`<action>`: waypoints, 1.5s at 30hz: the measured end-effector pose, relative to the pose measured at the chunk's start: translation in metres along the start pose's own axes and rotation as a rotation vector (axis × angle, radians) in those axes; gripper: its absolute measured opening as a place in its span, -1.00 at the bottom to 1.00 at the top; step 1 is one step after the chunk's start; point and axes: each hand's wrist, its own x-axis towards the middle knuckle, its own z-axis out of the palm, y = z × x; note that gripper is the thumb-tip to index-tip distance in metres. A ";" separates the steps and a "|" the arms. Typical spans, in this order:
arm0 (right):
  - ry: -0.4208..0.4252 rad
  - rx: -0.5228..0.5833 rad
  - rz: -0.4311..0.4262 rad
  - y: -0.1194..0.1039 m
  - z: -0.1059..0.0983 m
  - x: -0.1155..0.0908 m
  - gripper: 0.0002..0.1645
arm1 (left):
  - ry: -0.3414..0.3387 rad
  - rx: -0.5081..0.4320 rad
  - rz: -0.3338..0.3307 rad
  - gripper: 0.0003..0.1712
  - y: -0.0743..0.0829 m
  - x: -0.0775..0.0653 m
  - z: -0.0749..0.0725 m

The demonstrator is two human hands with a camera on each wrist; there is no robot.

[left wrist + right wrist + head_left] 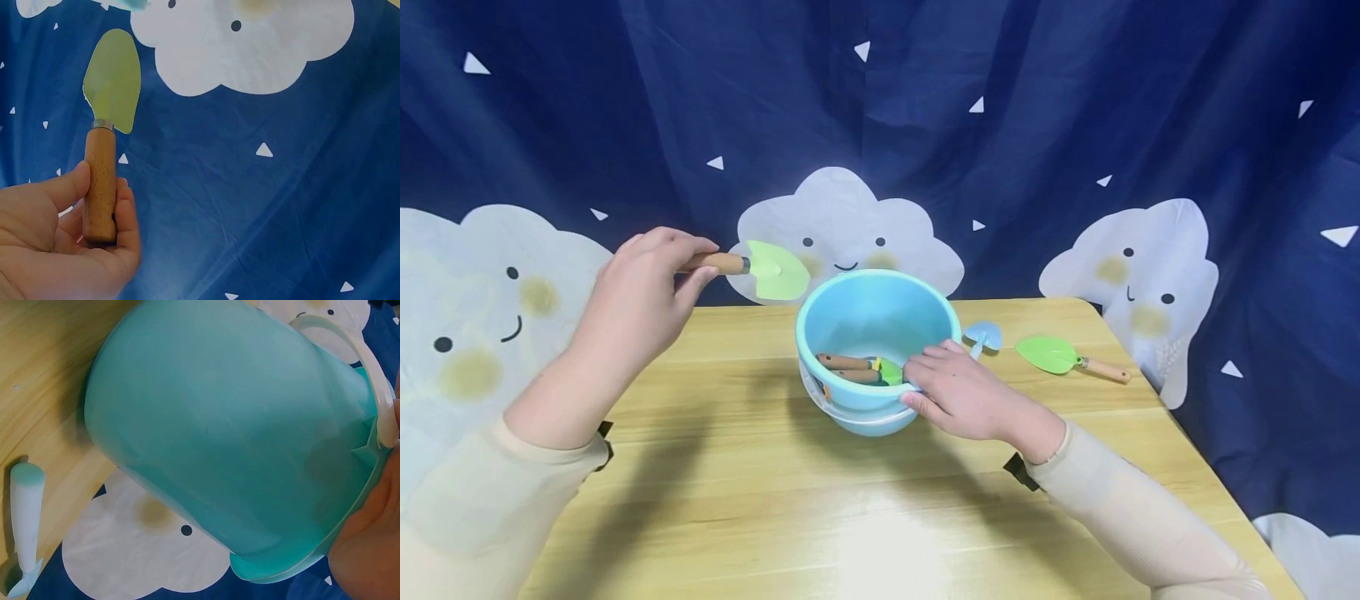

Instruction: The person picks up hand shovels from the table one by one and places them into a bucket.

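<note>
My left hand point(651, 292) holds a small garden trowel point(781, 272) by its wooden handle, raised to the left of a light blue bucket point(880, 287). In the left wrist view the trowel's green blade point(115, 78) points up, its handle pinched between thumb and fingers. My right hand point(966, 392) grips the bucket's near right rim, fingers over the edge and thumb outside. Inside the bucket lie tools with wooden handles point(846, 362) and a green part. A white carrying handle point(369, 356) hangs at the bucket's side.
To the right of the bucket, a small blue shovel point(983, 335) with a pale handle point(27, 506) lies on the wooden table point(737, 500). Farther right is a green leaf-shaped trowel point(1048, 354) with a wooden handle. A dark blue curtain point(925, 67) with clouds hangs behind the table.
</note>
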 end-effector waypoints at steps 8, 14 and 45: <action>-0.006 0.003 0.005 -0.001 0.000 0.000 -0.61 | -0.031 -0.045 -0.007 -0.74 0.003 -0.003 0.009; -0.003 0.003 0.004 -0.001 0.000 0.000 -0.66 | -0.041 -0.074 -0.009 -0.74 0.004 -0.005 0.017; 0.020 -0.006 -0.022 0.001 0.002 0.000 -0.60 | -0.262 -0.190 0.042 -0.80 0.017 0.000 0.069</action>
